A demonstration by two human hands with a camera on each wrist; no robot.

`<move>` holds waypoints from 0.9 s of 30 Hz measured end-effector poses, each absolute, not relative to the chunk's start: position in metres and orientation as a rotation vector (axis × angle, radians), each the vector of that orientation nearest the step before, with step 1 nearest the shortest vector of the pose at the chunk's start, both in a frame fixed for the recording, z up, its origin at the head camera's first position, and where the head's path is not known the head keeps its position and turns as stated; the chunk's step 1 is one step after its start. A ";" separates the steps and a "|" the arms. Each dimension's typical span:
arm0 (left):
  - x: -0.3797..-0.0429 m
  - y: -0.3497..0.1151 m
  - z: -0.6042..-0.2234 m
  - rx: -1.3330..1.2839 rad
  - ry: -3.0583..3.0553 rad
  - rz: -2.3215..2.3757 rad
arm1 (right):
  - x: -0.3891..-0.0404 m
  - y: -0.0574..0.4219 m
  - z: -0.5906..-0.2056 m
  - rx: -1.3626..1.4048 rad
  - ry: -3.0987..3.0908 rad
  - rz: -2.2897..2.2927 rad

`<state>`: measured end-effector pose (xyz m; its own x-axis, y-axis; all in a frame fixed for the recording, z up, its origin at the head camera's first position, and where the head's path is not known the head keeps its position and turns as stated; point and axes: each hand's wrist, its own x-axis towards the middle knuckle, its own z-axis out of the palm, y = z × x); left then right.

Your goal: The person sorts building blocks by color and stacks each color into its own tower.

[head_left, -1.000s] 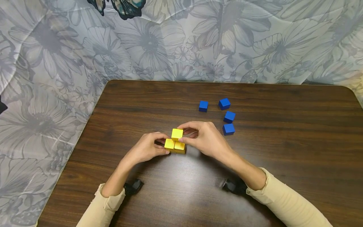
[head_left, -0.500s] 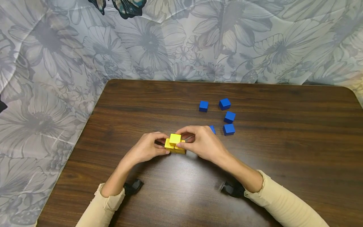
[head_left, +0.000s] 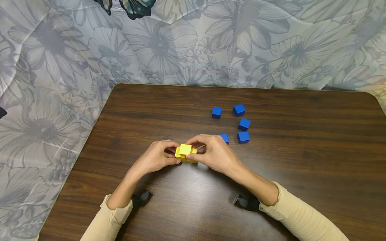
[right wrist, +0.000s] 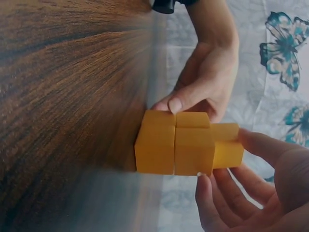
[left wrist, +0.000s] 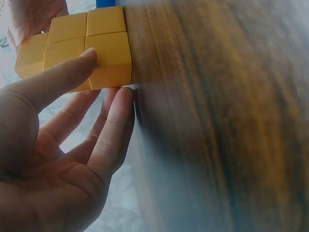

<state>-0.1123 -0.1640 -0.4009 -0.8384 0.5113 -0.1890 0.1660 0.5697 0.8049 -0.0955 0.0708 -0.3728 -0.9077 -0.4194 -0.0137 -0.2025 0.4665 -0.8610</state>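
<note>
Yellow cubes (head_left: 191,160) are stacked on the table in two side-by-side columns, two layers high. One more yellow cube (head_left: 185,149) sits on top, across the middle of the upper pair. My right hand (head_left: 215,152) pinches this top cube between thumb and fingers, as the right wrist view shows. From the left, my left hand (head_left: 156,155) grips the stack low down, its thumb (left wrist: 72,67) on the near face and its fingers at the far side. In the right wrist view the top cube (right wrist: 228,147) touches the cubes beneath it.
Several blue cubes (head_left: 243,137) lie loose on the brown wooden table (head_left: 301,140), behind and right of the stack. One blue cube (head_left: 224,137) is partly hidden by my right hand. A floral cloth (head_left: 193,50) hangs past the table's far edge.
My right hand has brought the top yellow cube down and slightly left, onto the stack. A blue cube behind that hand has come partly into view. My left hand keeps its place.
</note>
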 end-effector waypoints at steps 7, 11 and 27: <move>-0.112 -0.163 -0.400 0.532 2.412 1.171 | -0.095 0.071 -0.374 -0.562 2.511 -1.413; -0.112 -0.163 -0.398 0.538 2.415 1.158 | -0.094 0.071 -0.374 -0.578 2.524 -1.410; -0.107 -0.161 -0.390 0.559 2.458 1.014 | -0.094 0.077 -0.372 -0.596 2.473 -1.435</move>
<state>-0.1072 -0.1608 -0.3895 -0.8302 0.5096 -0.2258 0.2023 0.6530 0.7299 -0.0944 0.0766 -0.3719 -0.8935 -0.4489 0.0127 -0.2338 0.4409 -0.8666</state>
